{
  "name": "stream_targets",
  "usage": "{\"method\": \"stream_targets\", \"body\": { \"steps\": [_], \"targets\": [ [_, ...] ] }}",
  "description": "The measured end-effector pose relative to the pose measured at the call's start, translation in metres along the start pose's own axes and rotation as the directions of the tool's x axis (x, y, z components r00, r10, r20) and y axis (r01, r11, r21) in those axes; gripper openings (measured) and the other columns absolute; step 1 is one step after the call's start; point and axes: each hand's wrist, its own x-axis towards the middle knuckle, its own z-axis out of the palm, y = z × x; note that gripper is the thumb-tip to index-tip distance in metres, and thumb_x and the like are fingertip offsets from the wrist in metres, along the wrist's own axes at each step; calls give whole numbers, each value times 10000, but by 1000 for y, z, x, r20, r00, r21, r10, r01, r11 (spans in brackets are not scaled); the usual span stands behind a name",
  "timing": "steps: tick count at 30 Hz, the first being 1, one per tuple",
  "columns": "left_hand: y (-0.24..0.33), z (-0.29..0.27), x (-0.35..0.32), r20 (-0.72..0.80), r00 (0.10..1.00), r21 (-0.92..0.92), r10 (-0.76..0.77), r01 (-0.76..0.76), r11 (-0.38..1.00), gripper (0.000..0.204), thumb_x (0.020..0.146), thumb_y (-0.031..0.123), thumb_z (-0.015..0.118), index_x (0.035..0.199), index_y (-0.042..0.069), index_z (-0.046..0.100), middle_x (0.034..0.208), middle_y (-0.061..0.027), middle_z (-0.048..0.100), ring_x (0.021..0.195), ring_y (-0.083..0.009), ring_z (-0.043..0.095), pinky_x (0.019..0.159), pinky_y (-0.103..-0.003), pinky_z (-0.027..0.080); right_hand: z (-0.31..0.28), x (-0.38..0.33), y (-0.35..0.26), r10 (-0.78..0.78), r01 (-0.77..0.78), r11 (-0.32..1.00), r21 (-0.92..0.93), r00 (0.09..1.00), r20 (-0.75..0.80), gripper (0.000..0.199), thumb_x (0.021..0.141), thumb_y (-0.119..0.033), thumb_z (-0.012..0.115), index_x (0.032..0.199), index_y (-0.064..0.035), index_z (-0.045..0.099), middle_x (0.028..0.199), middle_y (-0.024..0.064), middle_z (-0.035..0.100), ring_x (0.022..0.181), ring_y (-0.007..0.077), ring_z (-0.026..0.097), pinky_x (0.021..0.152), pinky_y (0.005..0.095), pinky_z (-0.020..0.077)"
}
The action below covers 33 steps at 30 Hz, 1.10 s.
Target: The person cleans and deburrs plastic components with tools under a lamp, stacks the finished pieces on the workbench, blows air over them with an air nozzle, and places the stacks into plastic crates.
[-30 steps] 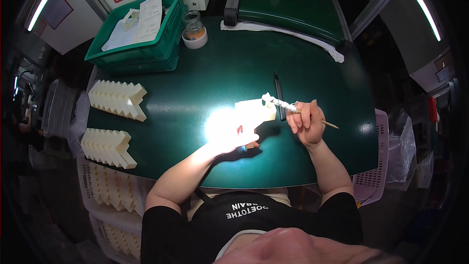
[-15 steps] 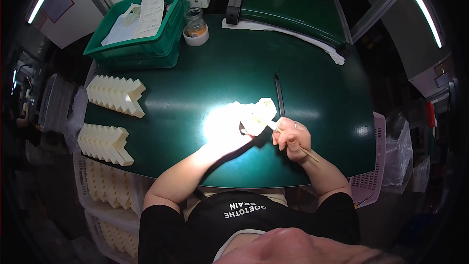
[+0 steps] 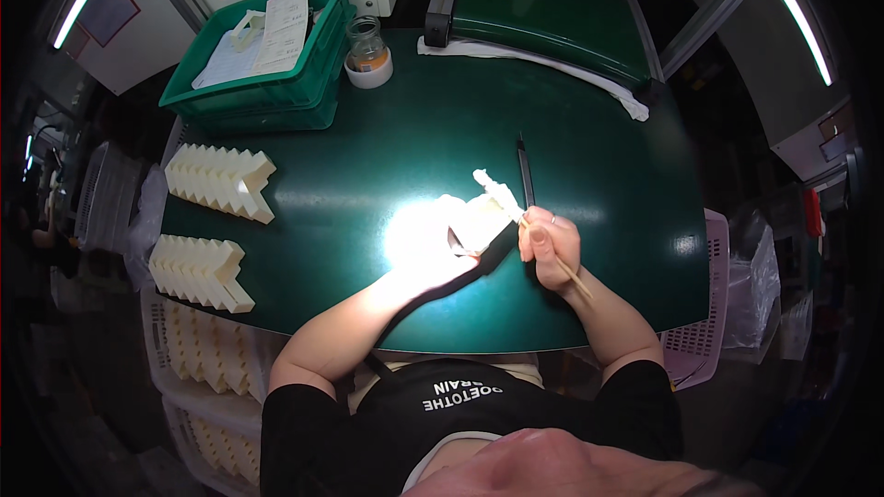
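Under the bright light, my left hand [image 3: 425, 244] is closed around a cream block-like part [image 3: 481, 225]. Glare washes out most of its fingers and the part's near side. My right hand [image 3: 552, 244] pinches a thin wooden stick [image 3: 576, 283] whose lower end sticks out past the palm. From the stick's far end a ragged white wad [image 3: 498, 191] extends up and left, over the part's upper right edge; whether they touch I cannot tell. Just beyond my right hand, a slim black pen-like tool [image 3: 525, 172] lies on the green table.
Two rows of cream angled parts [image 3: 219, 182] stand at left. Behind are a green bin [image 3: 253, 106] with papers, a glass jar [image 3: 366, 41] in a white ring, and a white cloth strip [image 3: 534, 57] before a green conveyor [image 3: 552, 18]. Baskets flank the table, one pink [image 3: 695, 340].
The white wad has swung from low beside the part to its upper right side. My right hand has turned slightly with the stick. My left hand has barely moved.
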Motion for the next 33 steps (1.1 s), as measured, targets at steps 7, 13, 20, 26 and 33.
{"method": "stream_targets", "body": {
  "steps": [7,13,20,26,33],
  "targets": [
    [-18,-1,-7,389,888,-569,-244,440,695,253,775,181,785,931,53,633,775,-32,642,633,-108,627,586,-257,501,-5,0,19,-247,216,965,-149,938,-241,364,1012,-307,466,801,-19,538,787,106,536,709,192,549,634,274,465],
    [-18,-1,-6,381,865,-674,-326,501,543,230,805,162,771,962,46,648,727,-22,632,614,-84,612,572,-226,491,-40,8,61,240,-306,947,-101,879,-411,268,1044,-194,403,932,-12,565,860,72,618,734,113,618,700,234,482],
    [-27,1,-3,385,866,-511,-318,487,708,305,848,216,722,1083,59,607,730,8,591,638,-92,581,549,-211,447,-42,9,76,391,-437,898,-47,843,-369,300,1048,-244,404,936,-22,573,840,51,645,698,89,612,674,215,470],
    [-48,-9,-7,561,810,-826,-173,532,-189,505,894,86,622,1329,15,375,1208,-140,519,1116,-365,584,882,-385,536,-34,15,96,425,-441,897,20,852,-306,301,1037,-259,432,933,-22,584,819,52,646,660,77,592,650,206,468],
    [-15,-49,12,682,701,-692,-210,711,126,613,877,162,549,1421,31,300,1303,-181,541,966,-381,665,885,-470,569,-58,1,108,427,-407,904,127,859,-283,273,1022,-245,478,932,-19,602,788,30,622,646,62,560,627,199,446]
  ]
}}
